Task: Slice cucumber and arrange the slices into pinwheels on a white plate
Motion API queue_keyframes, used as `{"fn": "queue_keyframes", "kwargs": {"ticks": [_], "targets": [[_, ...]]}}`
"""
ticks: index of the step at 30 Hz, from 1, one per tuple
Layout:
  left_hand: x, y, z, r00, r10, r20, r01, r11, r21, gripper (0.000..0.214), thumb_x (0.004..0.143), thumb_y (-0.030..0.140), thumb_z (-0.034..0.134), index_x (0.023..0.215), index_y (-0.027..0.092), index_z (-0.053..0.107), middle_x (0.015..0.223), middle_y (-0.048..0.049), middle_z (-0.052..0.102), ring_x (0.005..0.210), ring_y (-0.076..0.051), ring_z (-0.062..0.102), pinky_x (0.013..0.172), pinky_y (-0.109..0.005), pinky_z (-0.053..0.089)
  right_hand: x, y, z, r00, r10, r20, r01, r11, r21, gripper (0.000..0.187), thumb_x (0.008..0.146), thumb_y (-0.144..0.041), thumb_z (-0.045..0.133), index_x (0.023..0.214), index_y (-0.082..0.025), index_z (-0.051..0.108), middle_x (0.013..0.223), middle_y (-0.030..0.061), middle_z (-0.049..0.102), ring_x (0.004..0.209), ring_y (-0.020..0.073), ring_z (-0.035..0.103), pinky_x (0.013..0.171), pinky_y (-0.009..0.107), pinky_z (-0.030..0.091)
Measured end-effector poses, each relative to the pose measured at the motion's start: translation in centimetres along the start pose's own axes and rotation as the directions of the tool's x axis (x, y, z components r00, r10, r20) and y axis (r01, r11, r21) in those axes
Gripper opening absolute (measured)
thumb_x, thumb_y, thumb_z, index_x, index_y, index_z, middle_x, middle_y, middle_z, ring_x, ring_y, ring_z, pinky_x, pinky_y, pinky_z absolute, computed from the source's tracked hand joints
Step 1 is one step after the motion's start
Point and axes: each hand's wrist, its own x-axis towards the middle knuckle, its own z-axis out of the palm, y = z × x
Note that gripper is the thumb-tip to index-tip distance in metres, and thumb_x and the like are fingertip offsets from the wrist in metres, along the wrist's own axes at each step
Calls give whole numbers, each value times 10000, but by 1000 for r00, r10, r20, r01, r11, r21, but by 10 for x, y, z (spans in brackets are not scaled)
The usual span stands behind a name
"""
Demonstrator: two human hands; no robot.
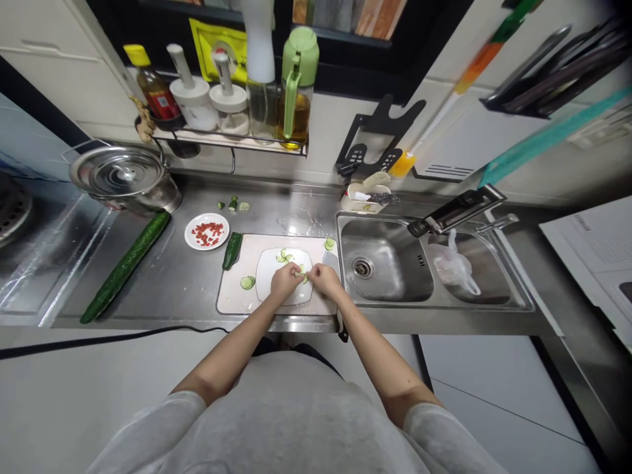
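My left hand (285, 279) and my right hand (323, 278) meet over a white plate (269, 266) that sits on a pale cutting board (232, 296). Both hands have their fingers pinched together on a thin green cucumber slice (301, 271) between them. More cucumber slices (284, 256) lie on the plate. One slice (247, 282) rests on the board left of the plate, and another slice (329, 243) at the board's far right corner. A cut cucumber piece (232, 250) lies at the board's left edge.
A whole cucumber (126, 265) lies on the steel counter at left, near a lidded pot (121, 174). A small plate of red chopped bits (207, 232) stands behind the board. The sink (385, 266) with a faucet (457, 210) is at right. Bottles (293, 89) stand on a rack.
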Motion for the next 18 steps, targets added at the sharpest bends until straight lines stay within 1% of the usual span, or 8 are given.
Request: {"fn": "queue_keyframes", "kwargs": {"ticks": [6, 11, 18], "targets": [[4, -2, 0, 1000, -11, -13, 12, 998, 64, 114, 697, 260, 688, 792, 217, 640, 656, 25, 601, 634, -139, 545, 584, -233, 341, 5, -3, 3, 1000, 25, 5, -25, 999, -39, 146, 799, -337, 595, 757, -199, 617, 734, 12, 636, 666, 132, 505, 567, 225, 283], [5, 0, 2, 1000, -21, -6, 21, 995, 99, 107, 709, 275, 680, 791, 215, 646, 685, 9, 626, 651, -148, 560, 580, -236, 340, 10, -7, 1, 999, 32, -1, -32, 997, -70, 133, 787, -334, 608, 774, -202, 622, 741, 21, 641, 679, 144, 519, 575, 235, 287], [8, 1, 3, 995, -85, 45, 75, 978, 197, 131, 741, 296, 649, 854, 228, 649, 742, 14, 656, 684, -138, 578, 578, -224, 348, 15, -9, -1, 997, 62, 41, -57, 991, -120, 145, 773, -338, 619, 826, -204, 635, 799, 16, 665, 733, 141, 552, 594, 219, 307]]}}
